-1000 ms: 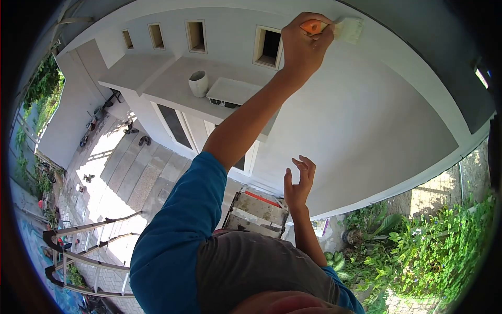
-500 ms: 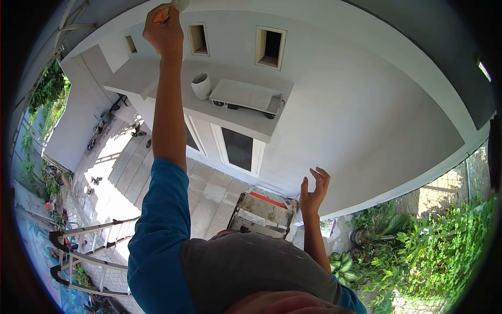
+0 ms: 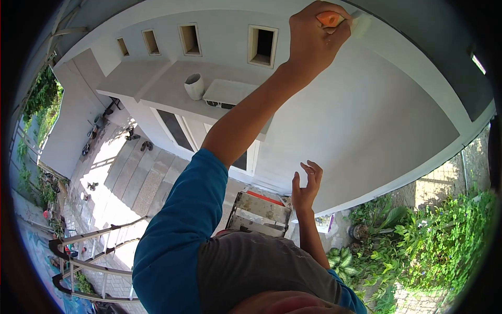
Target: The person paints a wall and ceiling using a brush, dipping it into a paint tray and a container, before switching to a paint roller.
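My left hand (image 3: 314,39) is raised high, shut on a paintbrush with an orange handle (image 3: 329,19). Its white bristles (image 3: 361,23) press against the white wall (image 3: 366,115) just under the dark eave. My left arm in a blue sleeve (image 3: 183,230) stretches up across the view. Lower down, my right hand (image 3: 306,183) hovers empty, fingers spread, close to the wall. Below it is the paint-spattered top of a ladder (image 3: 259,212).
A white bucket (image 3: 193,86) and a flat tray (image 3: 227,91) sit on the canopy ledge over the doors. Several small openings (image 3: 261,46) line the wall above. An aluminium ladder (image 3: 89,246) stands on the paving far below. Green plants (image 3: 429,246) grow at the right.
My left hand swept the brush far to the left along the top of the wall, then back to the right, slightly higher than a second ago. My right hand barely moved.
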Available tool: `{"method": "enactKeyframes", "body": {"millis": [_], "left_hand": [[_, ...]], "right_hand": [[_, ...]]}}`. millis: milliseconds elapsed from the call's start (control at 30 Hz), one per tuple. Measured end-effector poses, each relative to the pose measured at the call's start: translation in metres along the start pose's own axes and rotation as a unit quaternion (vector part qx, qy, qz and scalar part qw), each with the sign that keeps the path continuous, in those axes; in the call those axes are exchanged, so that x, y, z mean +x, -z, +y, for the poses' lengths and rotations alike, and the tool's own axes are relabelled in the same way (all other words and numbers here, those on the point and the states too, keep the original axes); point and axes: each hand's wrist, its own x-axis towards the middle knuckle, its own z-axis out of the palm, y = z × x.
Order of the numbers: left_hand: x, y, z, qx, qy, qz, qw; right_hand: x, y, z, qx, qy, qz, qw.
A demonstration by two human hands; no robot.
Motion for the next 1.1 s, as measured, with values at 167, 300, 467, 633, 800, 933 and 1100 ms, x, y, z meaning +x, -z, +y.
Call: {"method": "enactKeyframes", "body": {"millis": [167,300,467,633,800,933,1100], "left_hand": [[0.017,0.036,-0.032,0.026,0.083,0.031,0.996],[0.032,0.119,-0.046,0.154,0.031,0.089,0.984],[0.052,0.229,-0.070,0.320,-0.027,0.105,0.941],[0.051,0.242,-0.083,0.417,-0.052,0.144,0.896],[0.030,0.135,-0.058,0.407,-0.105,-0.003,0.908],[0.018,0.047,-0.009,0.259,-0.083,-0.039,0.962],[0.000,-0.042,0.025,0.058,-0.034,-0.035,0.997]], "right_hand": [[0.000,-0.003,0.001,0.004,0.016,-0.010,1.000],[-0.005,-0.002,0.010,-0.004,-0.004,-0.014,1.000],[-0.011,0.002,0.022,0.010,-0.036,-0.011,0.999],[-0.011,0.011,0.023,0.002,-0.045,0.007,0.999],[-0.011,0.016,0.023,-0.035,-0.019,0.016,0.999],[-0.009,0.019,0.017,-0.047,-0.027,0.024,0.998],[-0.009,0.020,0.014,-0.049,-0.021,0.023,0.998]]}}
